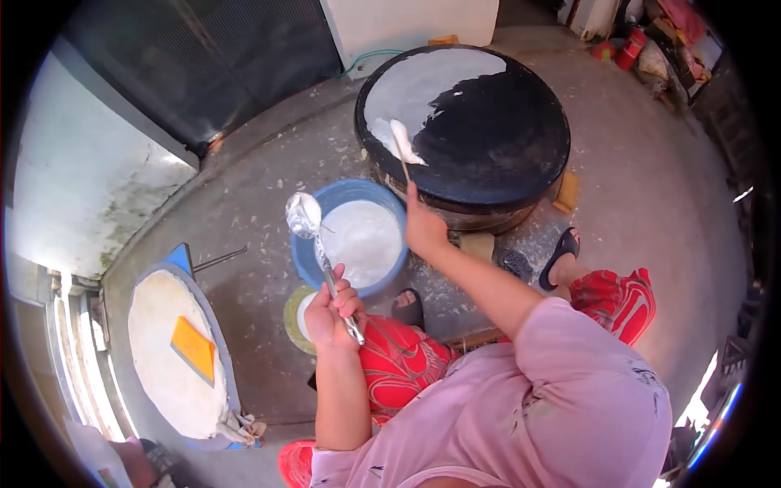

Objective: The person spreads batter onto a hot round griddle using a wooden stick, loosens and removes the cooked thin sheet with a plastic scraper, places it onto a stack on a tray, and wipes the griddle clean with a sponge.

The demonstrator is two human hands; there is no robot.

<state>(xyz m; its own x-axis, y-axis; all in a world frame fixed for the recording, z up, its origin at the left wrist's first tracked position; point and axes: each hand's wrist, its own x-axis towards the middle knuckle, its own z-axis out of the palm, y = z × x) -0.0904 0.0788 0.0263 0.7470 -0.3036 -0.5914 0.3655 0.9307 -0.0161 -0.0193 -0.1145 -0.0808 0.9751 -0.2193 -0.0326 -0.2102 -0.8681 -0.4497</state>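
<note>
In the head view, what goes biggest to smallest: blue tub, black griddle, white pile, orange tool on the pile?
Biggest to smallest, as they look:
black griddle
white pile
blue tub
orange tool

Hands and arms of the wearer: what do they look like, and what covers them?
The left hand and right hand are ungloved, with no watch at either wrist. Both forearms are bare below the short sleeves of a pale pink top with sparse, dark, sprig-like marks.

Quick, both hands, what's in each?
Left hand: closed on the ladle.
Right hand: closed on a thin stick, tip at the griddle.
</note>
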